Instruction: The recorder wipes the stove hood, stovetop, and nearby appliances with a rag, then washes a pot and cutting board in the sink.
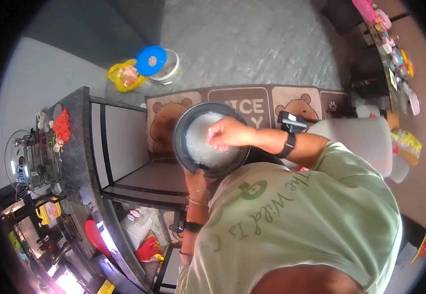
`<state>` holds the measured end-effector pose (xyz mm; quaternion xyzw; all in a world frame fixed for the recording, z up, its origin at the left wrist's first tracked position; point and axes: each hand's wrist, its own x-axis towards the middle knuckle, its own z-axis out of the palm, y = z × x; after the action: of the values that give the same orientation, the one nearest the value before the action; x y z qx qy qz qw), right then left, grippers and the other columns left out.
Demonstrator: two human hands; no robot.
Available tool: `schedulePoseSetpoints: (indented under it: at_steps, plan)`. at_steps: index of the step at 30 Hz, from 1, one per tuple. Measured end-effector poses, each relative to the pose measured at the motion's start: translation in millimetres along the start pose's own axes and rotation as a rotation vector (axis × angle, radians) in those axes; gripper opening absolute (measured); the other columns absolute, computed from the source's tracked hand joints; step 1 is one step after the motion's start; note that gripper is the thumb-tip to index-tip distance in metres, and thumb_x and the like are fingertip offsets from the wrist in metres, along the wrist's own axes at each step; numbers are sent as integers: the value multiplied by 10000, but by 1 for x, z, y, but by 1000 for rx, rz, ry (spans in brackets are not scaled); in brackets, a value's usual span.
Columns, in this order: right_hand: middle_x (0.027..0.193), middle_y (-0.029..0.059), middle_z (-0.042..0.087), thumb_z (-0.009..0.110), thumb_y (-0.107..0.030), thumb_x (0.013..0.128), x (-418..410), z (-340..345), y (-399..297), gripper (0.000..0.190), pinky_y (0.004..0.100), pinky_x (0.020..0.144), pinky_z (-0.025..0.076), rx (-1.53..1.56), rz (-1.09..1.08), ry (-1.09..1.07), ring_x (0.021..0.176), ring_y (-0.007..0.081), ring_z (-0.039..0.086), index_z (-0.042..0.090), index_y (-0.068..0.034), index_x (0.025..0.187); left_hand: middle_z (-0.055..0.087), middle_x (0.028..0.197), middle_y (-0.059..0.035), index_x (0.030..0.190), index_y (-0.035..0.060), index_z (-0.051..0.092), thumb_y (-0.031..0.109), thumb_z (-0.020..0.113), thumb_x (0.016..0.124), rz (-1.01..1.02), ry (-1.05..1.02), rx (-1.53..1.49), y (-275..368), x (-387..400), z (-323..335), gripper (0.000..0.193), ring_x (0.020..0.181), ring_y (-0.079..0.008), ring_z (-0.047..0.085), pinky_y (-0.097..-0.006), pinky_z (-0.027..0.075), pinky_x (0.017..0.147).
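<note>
A round dark pot (180, 154) is held up in front of my body, above the floor mat. White rice grains (199, 141) lie inside it, apparently in cloudy water. My left hand (197, 179) grips the near rim and side of the pot, its fingers mostly hidden beneath. Over the pot's middle, my right hand (227, 133) has curled fingers at the rice, with some white grains on the fingertips. Whether it pinches any grains is too blurred to tell. Both wrists wear black straps.
A mat with bear pictures (240, 93) covers the floor ahead. Beyond it stand a white bucket with a blue lid (151, 60) and a yellow bag (126, 76). A dark stone counter (76, 147) runs along the left; a pale plastic container (363, 143) is at right.
</note>
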<state>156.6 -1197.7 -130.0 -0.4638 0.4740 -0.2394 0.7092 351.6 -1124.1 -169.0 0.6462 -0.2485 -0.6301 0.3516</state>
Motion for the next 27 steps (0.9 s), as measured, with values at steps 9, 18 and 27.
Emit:
schedulePoseSetpoints:
  at_steps: [9,18,27]
  plan:
    - [660,96,548,553,-116,701,63,-17,-80,64,412,558,428,-829,-544,-132,623,331,537,515,-65,691,461,1117,-166,1265,79,302,-83,394,695,-119,204,-169,24,70,2,600,860,-313,574,-368,584,515]
    - [767,109,588,556,-174,706,222,-86,-52,142,408,675,446,-1209,-602,-392,779,285,566,626,-72,636,476,1133,-179,1254,127,317,-72,397,723,-109,450,-387,53,142,61,573,799,-365,602,-373,582,456]
    - [752,121,536,566,-184,679,339,-114,-62,110,408,585,448,-950,-930,-359,656,313,546,599,-79,674,428,1173,-168,1293,81,254,-97,419,719,-29,462,-543,66,250,59,623,941,-326,534,-365,583,499]
